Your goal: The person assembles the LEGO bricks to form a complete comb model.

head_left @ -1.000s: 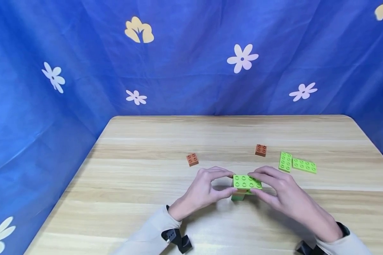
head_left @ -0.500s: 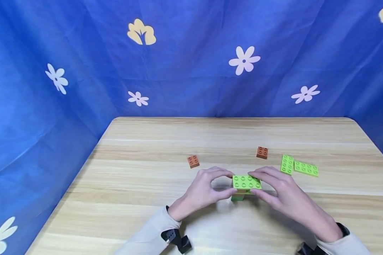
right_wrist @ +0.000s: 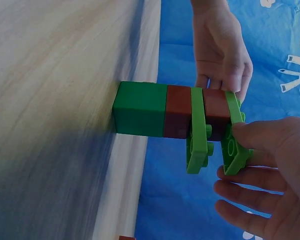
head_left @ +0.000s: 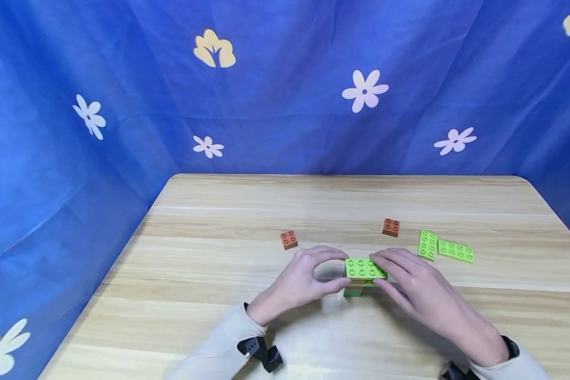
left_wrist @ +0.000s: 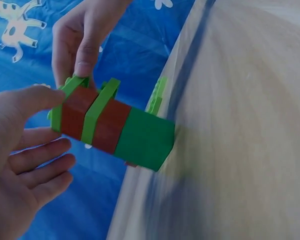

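Observation:
A small tower of toy building bricks stands on the wooden table. Its base is a dark green block (right_wrist: 140, 109); above come a brown brick (right_wrist: 178, 112), a light green plate (right_wrist: 196, 150), a second brown brick (right_wrist: 216, 102) and a studded light green top plate (head_left: 361, 269). Both plates overhang to the right. My left hand (head_left: 300, 285) holds the top plate's left end between thumb and fingertips. Around its right end, the thumb and fingers of my right hand (head_left: 420, 287) pinch the plate. The remaining fingers of each hand spread loosely in the wrist views.
Behind the tower lie two loose brown bricks, one to the left (head_left: 288, 239) and one to the right (head_left: 391, 227). Two light green plates, one upright in view (head_left: 427, 245) and one crosswise (head_left: 456, 251), lie at the right. A blue flowered curtain (head_left: 275, 84) borders the table (head_left: 209, 211).
The head view has shifted slightly. Both hands stay at the ends of the top plate, and the right fingertips reach a little further over its right end.

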